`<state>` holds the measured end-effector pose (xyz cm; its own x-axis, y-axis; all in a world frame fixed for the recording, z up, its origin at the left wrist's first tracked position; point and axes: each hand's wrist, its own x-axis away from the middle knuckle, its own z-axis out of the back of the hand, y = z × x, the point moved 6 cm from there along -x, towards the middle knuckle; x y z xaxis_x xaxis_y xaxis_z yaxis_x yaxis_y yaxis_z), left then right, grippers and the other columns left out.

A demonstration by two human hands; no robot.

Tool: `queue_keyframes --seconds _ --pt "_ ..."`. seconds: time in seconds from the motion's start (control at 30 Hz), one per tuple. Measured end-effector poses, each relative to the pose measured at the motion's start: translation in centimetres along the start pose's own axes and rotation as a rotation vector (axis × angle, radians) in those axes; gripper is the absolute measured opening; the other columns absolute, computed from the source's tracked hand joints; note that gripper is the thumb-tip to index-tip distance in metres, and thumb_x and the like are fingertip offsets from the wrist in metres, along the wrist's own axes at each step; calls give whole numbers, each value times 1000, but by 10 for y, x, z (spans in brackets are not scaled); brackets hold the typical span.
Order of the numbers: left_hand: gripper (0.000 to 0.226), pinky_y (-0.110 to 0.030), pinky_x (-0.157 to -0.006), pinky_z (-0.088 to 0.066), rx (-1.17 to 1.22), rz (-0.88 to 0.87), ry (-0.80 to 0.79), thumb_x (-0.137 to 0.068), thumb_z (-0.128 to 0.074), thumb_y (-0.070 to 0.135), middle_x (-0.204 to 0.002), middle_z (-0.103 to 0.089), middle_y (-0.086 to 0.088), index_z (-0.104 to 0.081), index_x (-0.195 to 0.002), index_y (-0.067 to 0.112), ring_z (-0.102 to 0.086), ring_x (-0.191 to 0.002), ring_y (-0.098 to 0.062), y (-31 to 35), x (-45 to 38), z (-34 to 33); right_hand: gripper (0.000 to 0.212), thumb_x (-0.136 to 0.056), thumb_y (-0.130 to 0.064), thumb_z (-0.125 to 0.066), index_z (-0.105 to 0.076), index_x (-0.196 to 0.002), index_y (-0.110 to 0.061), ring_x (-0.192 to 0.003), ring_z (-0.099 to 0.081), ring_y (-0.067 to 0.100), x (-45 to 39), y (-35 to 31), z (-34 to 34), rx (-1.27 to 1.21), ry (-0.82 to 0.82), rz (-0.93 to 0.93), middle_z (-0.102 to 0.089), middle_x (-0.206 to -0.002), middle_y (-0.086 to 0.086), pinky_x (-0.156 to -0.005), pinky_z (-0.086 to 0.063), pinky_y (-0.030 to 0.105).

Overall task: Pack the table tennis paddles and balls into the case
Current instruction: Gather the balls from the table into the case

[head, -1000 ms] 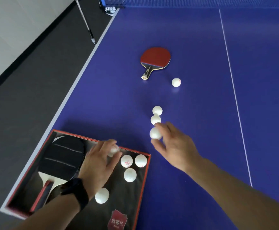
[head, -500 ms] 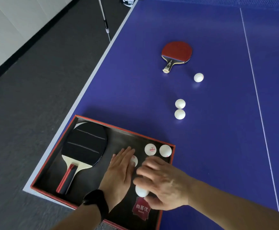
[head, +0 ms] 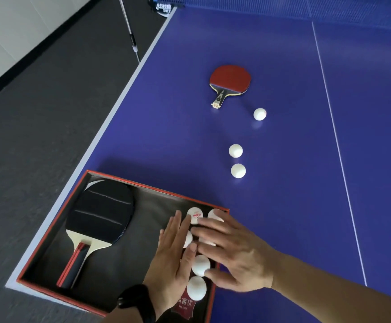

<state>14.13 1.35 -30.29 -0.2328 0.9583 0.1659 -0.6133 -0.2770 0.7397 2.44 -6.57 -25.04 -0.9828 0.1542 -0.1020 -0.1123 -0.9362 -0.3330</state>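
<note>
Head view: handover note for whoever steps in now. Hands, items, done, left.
Left hand: flat, open, palm down in the case, against the balls there.
Right hand: open, fingers spread over the same balls, gripping nothing that I can see.
Done: black paddle lies in the case's left half; at least five balls sit along its right side, partly hidden by the hands.
Left: red paddle and three loose balls remain on the blue table.

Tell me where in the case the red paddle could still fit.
Free: the dark lining of the case between the black paddle and the left hand. Crowded: the right side, where both hands corral the balls.
</note>
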Motion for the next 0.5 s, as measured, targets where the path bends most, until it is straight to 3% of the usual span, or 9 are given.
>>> queue_keyframes --seconds 0.13,0.33,0.43,0.5 --pt "63 -39 -120 3 -49 -18 11 -91 -13 67 -161 9 16 0 -148 46 12 -145 -2 9 -15 0 66 -93 -55 -42 -34 -148 -20 -147 -19 29 -6 84 31 176 123 -389 -30 -157 7 -114 -25 56" --pt "70 -41 -121 -3 -73 20 25 -86 -11 74 -160 6 20 -11 -149 42 9 -145 1 6 -36 -9 88 -86 -64 -46 -5 -153 -24 -144 -18 37 -36 185 29 144 54 -879 -11 -160 12 -109 -33 54" --pt "68 -41 -121 -4 -61 36 32 -86 -11 73 -160 2 18 -12 -147 42 6 -145 1 11 -32 -15 90 -87 -61 -48 3 -152 -26 -130 -34 36 -51 199 13 175 0 -988 -14 -156 12 -91 -47 48" --pt "64 -39 -121 -2 -24 46 25 -87 -11 72 -160 1 17 -11 -145 46 5 -145 2 16 -30 -13 79 -92 -51 -48 -2 -151 -26 -121 -36 34 -60 204 8 199 -3 -986 -22 -146 12 -72 -53 43"
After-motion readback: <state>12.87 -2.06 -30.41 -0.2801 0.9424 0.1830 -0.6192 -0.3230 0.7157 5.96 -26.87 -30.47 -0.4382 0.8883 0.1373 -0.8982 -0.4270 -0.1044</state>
